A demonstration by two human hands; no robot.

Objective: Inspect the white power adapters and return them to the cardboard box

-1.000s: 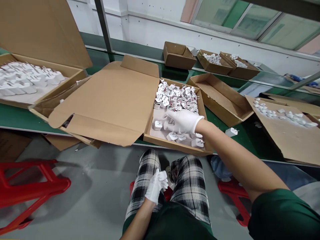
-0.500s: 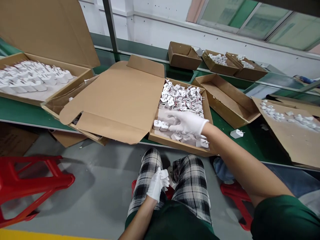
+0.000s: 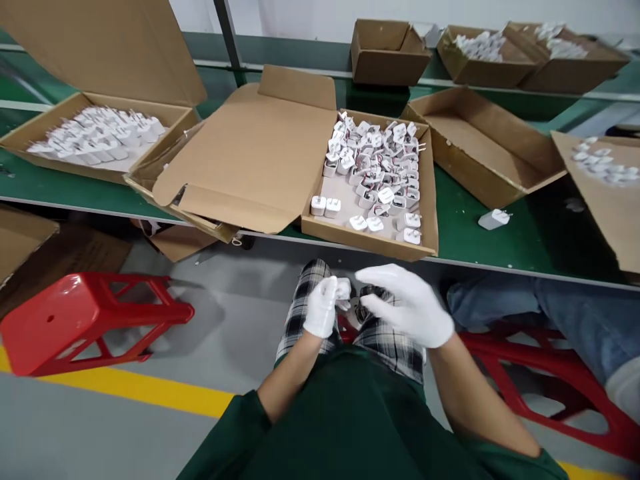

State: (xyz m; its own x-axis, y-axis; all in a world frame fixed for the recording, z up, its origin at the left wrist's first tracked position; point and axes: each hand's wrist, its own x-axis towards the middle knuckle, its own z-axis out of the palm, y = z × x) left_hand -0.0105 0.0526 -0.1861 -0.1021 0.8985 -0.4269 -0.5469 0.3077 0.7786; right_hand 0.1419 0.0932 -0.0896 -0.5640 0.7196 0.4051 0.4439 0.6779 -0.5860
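Above my lap, my left hand (image 3: 321, 307), in a white glove, is closed on a white charger housing (image 3: 343, 289). Just to its right is my gloved right hand (image 3: 407, 303), its thumb and fingers apart and nothing visible between them. Beyond both hands, a shallow cardboard box (image 3: 370, 245) on the green table (image 3: 460, 233) holds many white housings, heaped toward the back, with red wires showing in some. Two white housings (image 3: 325, 207) stand side by side in its front left corner, and several more are along its front right.
At the left, an open carton (image 3: 75, 170) holds rows of white plug housings. A tray (image 3: 480, 153) and a lone white plug (image 3: 494, 219) lie to the right. Red stools (image 3: 55, 320) flank me, and a person's jeans (image 3: 560, 313) show at the right.
My right hand has moved from inside the box back toward my lap, beside my left hand. The view has shifted, showing more of the floor and stools.
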